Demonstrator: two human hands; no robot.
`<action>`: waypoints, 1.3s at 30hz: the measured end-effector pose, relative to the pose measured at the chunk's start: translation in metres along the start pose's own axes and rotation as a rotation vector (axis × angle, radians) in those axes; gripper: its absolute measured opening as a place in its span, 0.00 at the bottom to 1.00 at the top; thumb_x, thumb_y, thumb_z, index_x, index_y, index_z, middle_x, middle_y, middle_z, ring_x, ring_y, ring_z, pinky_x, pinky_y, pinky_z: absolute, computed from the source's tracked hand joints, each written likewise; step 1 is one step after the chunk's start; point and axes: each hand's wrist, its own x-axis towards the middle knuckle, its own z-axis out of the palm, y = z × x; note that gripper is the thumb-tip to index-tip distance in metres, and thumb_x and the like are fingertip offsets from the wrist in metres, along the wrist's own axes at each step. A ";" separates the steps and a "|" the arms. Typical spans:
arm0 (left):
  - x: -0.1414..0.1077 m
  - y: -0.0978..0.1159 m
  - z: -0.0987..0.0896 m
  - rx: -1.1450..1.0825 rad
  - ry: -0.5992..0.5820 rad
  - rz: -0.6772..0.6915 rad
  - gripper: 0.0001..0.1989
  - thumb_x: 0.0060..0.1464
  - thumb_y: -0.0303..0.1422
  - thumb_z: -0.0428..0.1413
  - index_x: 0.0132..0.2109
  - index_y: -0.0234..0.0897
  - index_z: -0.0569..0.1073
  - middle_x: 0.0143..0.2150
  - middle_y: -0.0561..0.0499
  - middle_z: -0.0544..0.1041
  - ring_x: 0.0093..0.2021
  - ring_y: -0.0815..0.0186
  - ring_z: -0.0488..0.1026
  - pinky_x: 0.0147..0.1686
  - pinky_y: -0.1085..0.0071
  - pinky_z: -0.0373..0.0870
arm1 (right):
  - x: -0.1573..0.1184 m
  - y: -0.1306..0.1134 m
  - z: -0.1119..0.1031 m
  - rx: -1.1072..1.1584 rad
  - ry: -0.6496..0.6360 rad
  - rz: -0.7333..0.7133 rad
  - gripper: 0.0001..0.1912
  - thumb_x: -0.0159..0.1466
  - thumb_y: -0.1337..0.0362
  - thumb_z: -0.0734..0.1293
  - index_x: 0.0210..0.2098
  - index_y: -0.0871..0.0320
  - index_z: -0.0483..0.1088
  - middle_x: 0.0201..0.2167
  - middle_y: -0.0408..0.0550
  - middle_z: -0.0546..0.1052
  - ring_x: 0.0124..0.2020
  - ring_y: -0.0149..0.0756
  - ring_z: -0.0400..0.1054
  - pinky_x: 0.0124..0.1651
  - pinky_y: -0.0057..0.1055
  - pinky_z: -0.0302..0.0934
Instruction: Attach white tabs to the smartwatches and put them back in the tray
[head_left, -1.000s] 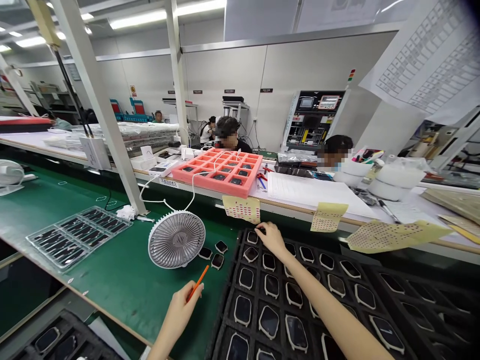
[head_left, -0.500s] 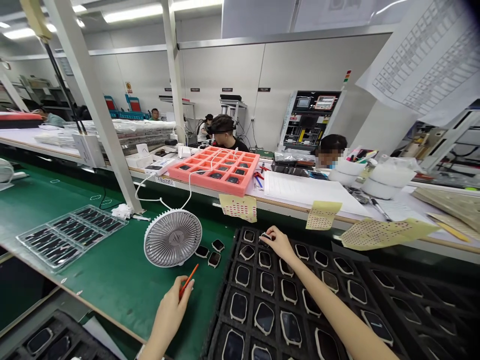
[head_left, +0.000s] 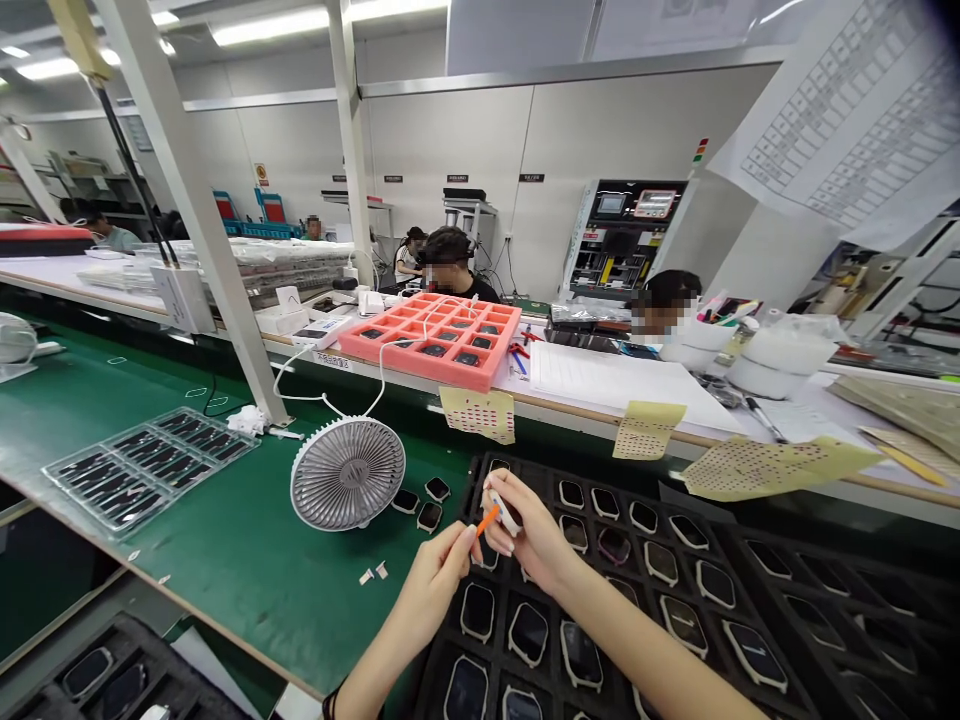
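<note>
My left hand (head_left: 439, 565) pinches an orange stick-like tool (head_left: 487, 520), its tip at the side of a watch case. That pale watch case (head_left: 507, 514) is held on edge between the fingers of my right hand (head_left: 529, 530), above the black foam tray (head_left: 502, 580). Rows of square watch cases with dark screens (head_left: 528, 635) fill the tray's pockets. Left of the tray, several loose watch cases (head_left: 430, 516) lie on the green mat (head_left: 300, 590), and two small pale pieces (head_left: 373, 573) lie nearer to me.
A grey fan (head_left: 348, 473) stands on the mat, its cable running to the shelf. A clear tray of dark parts (head_left: 150, 465) lies at the left. On the shelf sits a pink foam tray (head_left: 480, 375). People sit beyond it.
My right hand has come back toward me with the watch case. My left hand has moved right, bringing the orange tool to it. Two small pieces now show on the mat.
</note>
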 end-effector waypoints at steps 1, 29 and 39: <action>0.000 0.000 0.002 -0.018 -0.018 -0.009 0.24 0.59 0.53 0.43 0.28 0.37 0.64 0.20 0.60 0.52 0.20 0.72 0.46 0.18 0.75 0.44 | -0.002 0.000 0.000 0.020 -0.005 0.015 0.13 0.58 0.56 0.70 0.29 0.56 0.64 0.19 0.33 0.66 0.10 0.18 0.50 0.12 0.20 0.44; 0.000 -0.001 0.007 -0.318 -0.013 -0.156 0.30 0.43 0.62 0.53 0.24 0.36 0.64 0.13 0.65 0.48 0.13 0.79 0.39 0.12 0.78 0.40 | -0.005 0.023 0.001 0.283 -0.002 0.102 0.18 0.55 0.55 0.72 0.27 0.54 0.58 0.13 0.29 0.61 0.08 0.17 0.38 0.12 0.21 0.35; 0.004 -0.006 0.002 -0.153 0.180 -0.057 0.24 0.50 0.55 0.52 0.26 0.39 0.57 0.19 0.63 0.50 0.15 0.77 0.44 0.14 0.77 0.42 | 0.002 0.039 -0.005 -0.400 0.177 -0.101 0.15 0.57 0.48 0.67 0.31 0.51 0.64 0.20 0.34 0.64 0.13 0.23 0.48 0.13 0.23 0.42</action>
